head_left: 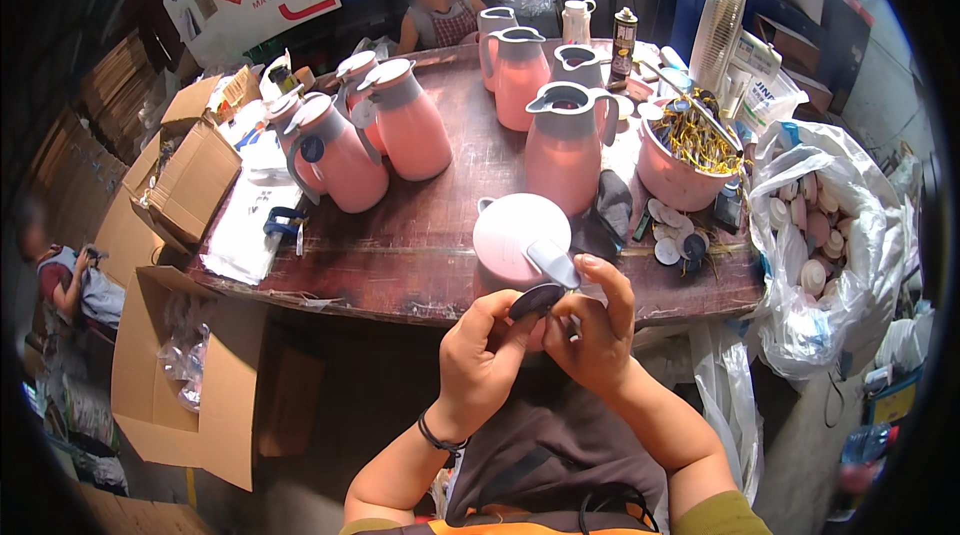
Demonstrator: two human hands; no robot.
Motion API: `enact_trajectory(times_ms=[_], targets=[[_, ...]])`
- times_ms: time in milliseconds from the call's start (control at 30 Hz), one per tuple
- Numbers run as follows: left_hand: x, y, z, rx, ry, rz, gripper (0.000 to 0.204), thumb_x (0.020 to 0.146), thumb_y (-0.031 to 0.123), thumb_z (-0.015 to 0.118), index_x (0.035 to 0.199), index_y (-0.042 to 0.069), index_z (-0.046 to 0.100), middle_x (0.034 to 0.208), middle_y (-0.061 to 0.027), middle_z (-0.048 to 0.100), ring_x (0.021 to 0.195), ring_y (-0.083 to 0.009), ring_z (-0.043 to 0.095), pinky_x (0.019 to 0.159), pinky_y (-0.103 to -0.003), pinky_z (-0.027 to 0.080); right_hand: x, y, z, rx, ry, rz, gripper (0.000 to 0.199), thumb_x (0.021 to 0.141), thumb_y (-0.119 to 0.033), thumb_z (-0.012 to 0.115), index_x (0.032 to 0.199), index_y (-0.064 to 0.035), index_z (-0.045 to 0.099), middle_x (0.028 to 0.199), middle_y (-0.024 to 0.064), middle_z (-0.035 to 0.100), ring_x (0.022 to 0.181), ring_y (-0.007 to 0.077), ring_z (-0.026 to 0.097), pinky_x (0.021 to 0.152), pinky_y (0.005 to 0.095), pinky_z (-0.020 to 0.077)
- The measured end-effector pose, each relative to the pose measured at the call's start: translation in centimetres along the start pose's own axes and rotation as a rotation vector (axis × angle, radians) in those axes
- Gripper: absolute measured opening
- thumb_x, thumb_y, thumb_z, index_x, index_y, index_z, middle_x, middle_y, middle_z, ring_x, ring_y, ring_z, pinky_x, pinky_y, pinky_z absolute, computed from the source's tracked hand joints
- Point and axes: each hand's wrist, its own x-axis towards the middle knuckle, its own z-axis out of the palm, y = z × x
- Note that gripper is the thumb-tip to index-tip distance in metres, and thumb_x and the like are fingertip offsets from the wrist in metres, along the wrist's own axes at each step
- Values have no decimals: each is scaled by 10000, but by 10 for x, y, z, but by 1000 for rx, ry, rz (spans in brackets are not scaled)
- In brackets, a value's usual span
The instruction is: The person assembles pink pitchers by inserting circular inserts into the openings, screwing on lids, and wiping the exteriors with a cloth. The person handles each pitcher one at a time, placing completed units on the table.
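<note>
**A:** What do you see in the hands at this moment?

**B:** I am watching from the head view. My left hand (480, 360) is pinching a small dark oval disc (536, 300) between the thumb and the first fingers. My right hand (592, 330) is closed around the lower part of a pink lid (520, 235), with the index finger raised and bent over the top. Both hands are together, just in front of the table's near edge.

**A:** Where exactly is the disc?

**B:** It is between the two hands, touching the bottom side of the pink lid, just under the lid's grey lever (552, 262). I cannot tell if the disc is already fixed on the lid or only held against it.

**A:** And on the table?

**B:** The brown wooden table (420, 245) carries several pink jugs. One jug without lid (567, 145) stands just behind the lid I hold. Two more open jugs (520, 75) are further back. On the left there is a group of jugs with grey lids (345, 150). At the right stands a pink bowl (680, 170) full of thin yellowish pieces, and near it some small round discs (668, 235) lie on the table.

**A:** Anything beside the table?

**B:** At the right, a large clear plastic bag (850, 235) holds many pink and white parts. At the left, open cardboard boxes (190, 175) stand near the table. A person (440, 10) sits at the far side, and another person (65, 275) is at the far left.
</note>
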Motion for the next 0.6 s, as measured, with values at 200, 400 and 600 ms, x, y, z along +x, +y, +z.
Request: enact_trajectory(times_ms=[200, 400, 600], targets=[[8, 14, -8, 173, -112, 183, 265, 855, -50, 650, 1106, 22, 602, 877, -48, 665, 728, -88, 623, 625, -245, 507, 16, 2, -16, 8, -48, -81, 258, 755, -74, 741, 994, -107, 648, 1298, 171, 486, 1138, 332, 552, 919, 404, 470], [3, 15, -2, -630, -81, -430, 149, 901, 17, 640, 1039, 18, 583, 916, -64, 677, 804, -120, 658, 618, -221, 495, 26, -7, -29, 323, -201, 252, 218, 790, -37, 709, 991, -40, 625, 1271, 178, 533, 1048, 337, 603, 853, 408, 500], [-8, -1, -7, -735, -70, -374, 211, 914, 39, 630, 1113, 29, 561, 1022, -71, 667, 870, -137, 664, 765, -252, 547, 5, -32, -30, 270, -136, 374, 146, 891, -19, 621, 1012, 9, 544, 1295, 245, 480, 1086, 299, 616, 867, 342, 523]])
